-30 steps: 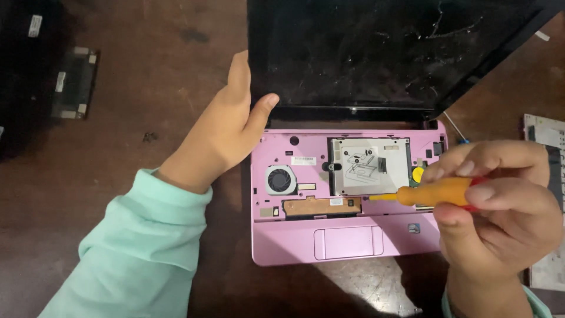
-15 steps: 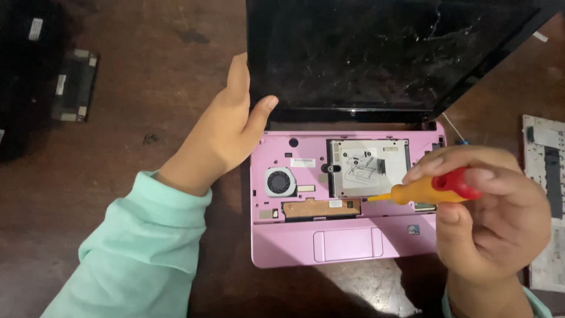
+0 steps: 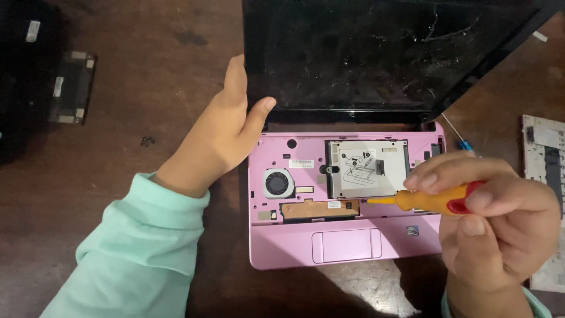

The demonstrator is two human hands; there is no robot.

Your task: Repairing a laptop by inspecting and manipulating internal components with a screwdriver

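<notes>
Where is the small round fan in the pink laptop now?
In the head view, the fan sits in the left part of the pink laptop, below the left hand and left of the silver drive cover.

I see two bare hands, no gloves, rings or watch on either. My left hand (image 3: pixel 220 138) comes out of a long mint-green sleeve (image 3: pixel 135 253), soft knit fabric with loose folds and a snug cuff at the wrist. My right hand (image 3: pixel 500 227) shows short plain nails, with only a sliver of matching mint cuff (image 3: pixel 538 303) at the near edge.
</notes>
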